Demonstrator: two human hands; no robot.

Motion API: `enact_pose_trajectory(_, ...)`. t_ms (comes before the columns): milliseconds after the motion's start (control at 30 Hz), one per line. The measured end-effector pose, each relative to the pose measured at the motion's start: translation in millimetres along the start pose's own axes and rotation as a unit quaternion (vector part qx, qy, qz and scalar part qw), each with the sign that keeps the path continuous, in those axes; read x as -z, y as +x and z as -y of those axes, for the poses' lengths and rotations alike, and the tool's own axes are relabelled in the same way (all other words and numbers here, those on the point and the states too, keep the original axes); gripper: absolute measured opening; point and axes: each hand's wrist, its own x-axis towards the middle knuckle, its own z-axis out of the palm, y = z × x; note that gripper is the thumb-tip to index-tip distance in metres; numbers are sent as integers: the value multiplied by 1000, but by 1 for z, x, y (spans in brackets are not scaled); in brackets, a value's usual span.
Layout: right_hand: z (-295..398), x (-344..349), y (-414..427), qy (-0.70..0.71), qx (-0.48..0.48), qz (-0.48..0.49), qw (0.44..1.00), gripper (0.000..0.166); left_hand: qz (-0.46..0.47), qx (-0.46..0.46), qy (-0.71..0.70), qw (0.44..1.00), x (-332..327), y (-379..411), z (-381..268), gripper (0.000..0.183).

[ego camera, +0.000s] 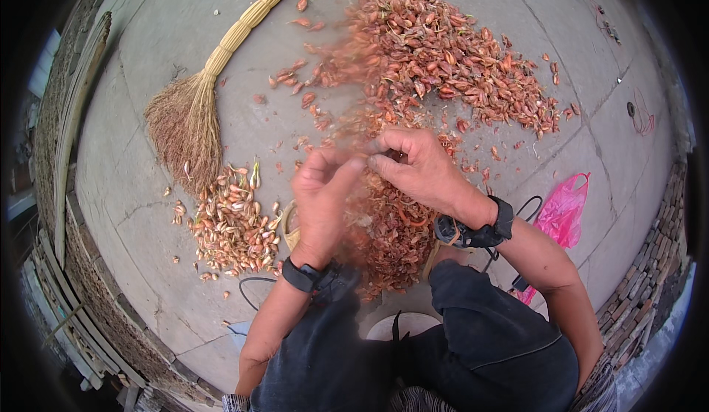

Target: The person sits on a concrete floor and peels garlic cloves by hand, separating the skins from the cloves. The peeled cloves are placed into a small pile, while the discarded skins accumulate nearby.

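Note:
My left hand [322,198] and my right hand [425,171] meet fingertip to fingertip in front of me. They pinch something small between them, mostly hidden and blurred. Below them, between my feet, lies a heap of loose reddish-brown papery skins [396,251]. Beyond my hands a large pile of red-brown shallot-like bulbs [437,52] in their skins spreads over the concrete. To the left of my left hand is a smaller pile of paler, cleaner bulbs [235,226], a few with green sprouts. Both wrists wear black straps.
A straw broom [185,126] lies left, its bristles touching the pale bulbs. At right are a pink plastic bag [564,209] and stacked bricks [642,279]. Wooden planks [75,135] line the left edge. Black cables run near both wrists. Stray bulbs dot the cracked concrete floor [266,96].

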Motion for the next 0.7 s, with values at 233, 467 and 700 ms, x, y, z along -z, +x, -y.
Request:
enact_pose_trajectory(233, -3, 2, -3, 39, -35, -6, 999, 10, 45, 14, 2, 999, -4, -4, -2, 16)
enact_pose_trajectory(467, 0, -2, -3, -51, 1, -25, 998, 16, 63, 18, 28, 997, -2, -3, -2, 15)
enact_pose_trajectory(700, 1, 2, -2, 29, -22, -54, 998, 14, 62, -19, 78, 995, -7, -4, 1, 15)
